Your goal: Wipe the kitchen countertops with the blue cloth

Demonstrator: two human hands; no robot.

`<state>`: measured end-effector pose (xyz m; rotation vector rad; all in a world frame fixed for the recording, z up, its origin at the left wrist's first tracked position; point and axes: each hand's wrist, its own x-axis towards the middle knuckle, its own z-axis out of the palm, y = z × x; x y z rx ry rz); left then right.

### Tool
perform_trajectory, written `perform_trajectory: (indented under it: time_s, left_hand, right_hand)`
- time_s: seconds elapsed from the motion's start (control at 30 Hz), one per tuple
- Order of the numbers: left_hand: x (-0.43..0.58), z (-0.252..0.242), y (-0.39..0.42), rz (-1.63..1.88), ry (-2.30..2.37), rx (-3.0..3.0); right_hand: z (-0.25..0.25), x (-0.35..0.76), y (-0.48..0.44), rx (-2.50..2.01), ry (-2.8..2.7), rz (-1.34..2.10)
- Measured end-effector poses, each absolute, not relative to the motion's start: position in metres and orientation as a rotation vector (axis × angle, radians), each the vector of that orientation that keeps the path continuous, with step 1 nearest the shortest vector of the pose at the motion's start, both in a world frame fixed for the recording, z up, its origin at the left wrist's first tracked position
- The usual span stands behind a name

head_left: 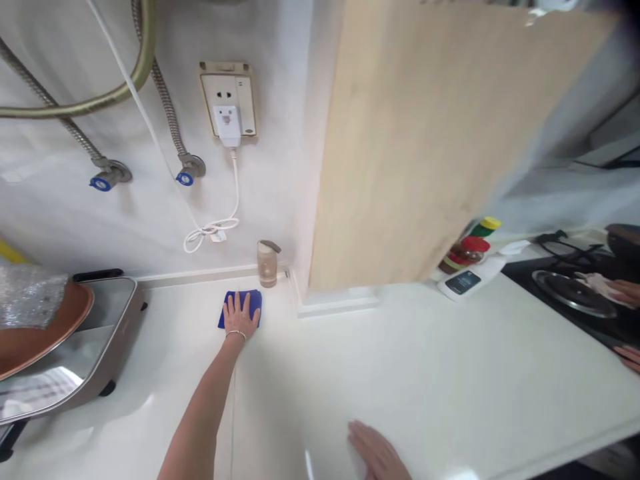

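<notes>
Lying flat on the white counter, close to the wall and just beside a small clear container, is a folded blue cloth. It looks light, soft and pliable — unlikely to break, but apt to crumple or slide on the smooth surface; a flat palm over its middle, or a pinch at a folded edge, should suit it. The person's left hand rests palm down on it, fingers spread wide, touching rather than gripping. The right hand, partly cut off at the bottom, has straight fingers close together — whether it touches the counter, I cannot tell.
</notes>
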<state>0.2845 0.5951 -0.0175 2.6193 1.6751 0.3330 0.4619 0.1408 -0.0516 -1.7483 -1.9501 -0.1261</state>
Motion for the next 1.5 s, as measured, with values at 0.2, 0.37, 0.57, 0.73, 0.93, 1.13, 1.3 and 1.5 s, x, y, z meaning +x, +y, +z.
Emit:
perform_trajectory:
  time_s: [0.2,0.37,0.57,0.73,0.93,1.13,1.3,1.5]
  left_hand:
    - [0.286,-0.014,0.512,0.314,1.536,2.756]
    - [0.291,-0.018,0.436,0.306,1.335,2.874]
    - [0.26,-0.03,0.35,0.497,0.94,3.003]
    - [0.223,-0.035,0.312,0.504,0.692,2.995]
    - [0.242,-0.047,0.306,0.529,0.96,2.815]
    - [0.265,-0.041,0.34,0.517,0.836,2.915]
    - [0.284,-0.037,0.407,0.575,1.047,2.811]
    - [0.321,-0.034,0.488,0.445,1.105,2.798]
  right_hand:
    - [-0.049,0.455,0.138,-1.756,-1.874,-0.02]
    - [-0.052,0.452,0.138,-1.745,-1.806,0.041]
    - [-0.059,0.471,0.128,-1.736,-1.579,-0.142]
    - [-0.061,0.54,0.11,-1.992,-1.294,-0.365]
    - [-0.085,0.585,0.103,-2.423,-1.0,-0.592]
    - [-0.1,0.584,0.1,-2.474,-1.065,-0.651]
    - [-0.1,0.588,0.097,-2.468,-1.062,-0.674]
    - [-0.098,0.587,0.097,-2.507,-1.014,-0.641]
